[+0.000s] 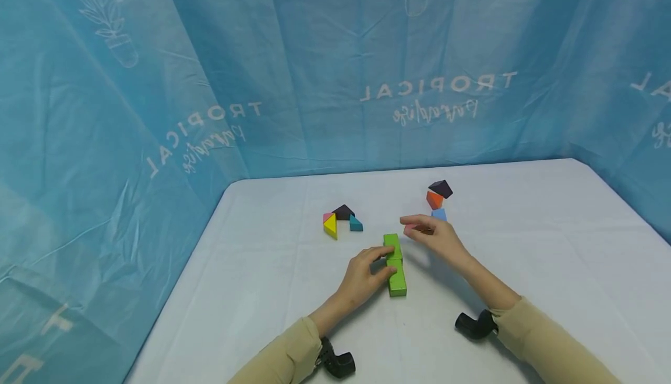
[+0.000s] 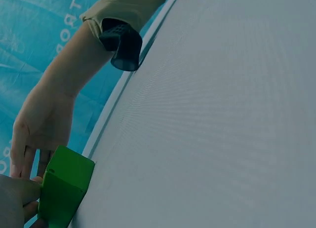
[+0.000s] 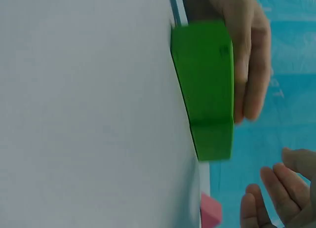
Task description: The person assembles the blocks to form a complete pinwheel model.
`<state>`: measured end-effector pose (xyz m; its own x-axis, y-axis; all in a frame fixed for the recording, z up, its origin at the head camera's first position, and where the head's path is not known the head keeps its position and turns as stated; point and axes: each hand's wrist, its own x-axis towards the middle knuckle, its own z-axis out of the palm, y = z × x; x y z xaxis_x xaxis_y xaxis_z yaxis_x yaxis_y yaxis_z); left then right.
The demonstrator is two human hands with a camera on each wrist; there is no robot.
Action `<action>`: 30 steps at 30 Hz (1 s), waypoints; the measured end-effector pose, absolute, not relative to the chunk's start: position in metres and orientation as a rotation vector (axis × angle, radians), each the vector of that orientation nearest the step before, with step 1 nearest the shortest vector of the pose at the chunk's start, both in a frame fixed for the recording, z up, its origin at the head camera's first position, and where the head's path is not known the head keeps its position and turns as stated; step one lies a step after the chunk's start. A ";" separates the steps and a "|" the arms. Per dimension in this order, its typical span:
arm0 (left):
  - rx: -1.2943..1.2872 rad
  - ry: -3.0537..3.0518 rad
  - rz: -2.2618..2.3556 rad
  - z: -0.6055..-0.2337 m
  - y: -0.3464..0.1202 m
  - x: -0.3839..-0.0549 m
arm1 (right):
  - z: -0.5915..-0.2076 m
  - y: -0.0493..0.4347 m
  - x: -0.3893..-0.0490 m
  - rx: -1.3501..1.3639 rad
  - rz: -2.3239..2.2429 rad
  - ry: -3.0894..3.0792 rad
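A makeshift booth: blue curtains [image 1: 335,52] with mirrored lettering [image 1: 437,84] hang on three sides of a white counter [image 1: 251,256].

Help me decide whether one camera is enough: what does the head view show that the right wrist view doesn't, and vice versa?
Only head: the yellow block, teal block, orange block, blue block and dark blocks.

Only right wrist: a small dark spot on the green blocks, which I cannot make out from the head.

Both: those green blocks, a pink block, left hand, right hand, white table, blue curtain.
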<state>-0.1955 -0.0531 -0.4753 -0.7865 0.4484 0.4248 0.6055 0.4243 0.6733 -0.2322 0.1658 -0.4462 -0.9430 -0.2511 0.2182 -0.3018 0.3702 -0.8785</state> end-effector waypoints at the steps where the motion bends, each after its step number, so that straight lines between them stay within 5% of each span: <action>1: -0.930 -2.497 -1.298 -0.475 -0.053 -0.195 | -0.445 0.170 -0.234 0.465 1.652 -2.541; 15: -0.928 -2.499 -1.329 -0.476 -0.054 -0.195 | -0.454 0.211 -0.259 0.020 1.563 -2.414; 30: -0.938 -2.493 -1.314 -0.474 -0.053 -0.193 | -0.468 0.207 -0.273 0.081 1.308 -2.412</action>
<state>-0.1931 -0.0527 -0.4739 -0.7873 0.4505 0.4210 0.6019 0.4134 0.6832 -0.2735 0.2070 -0.4683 -0.9208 0.1339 0.3662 -0.2338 0.5620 -0.7934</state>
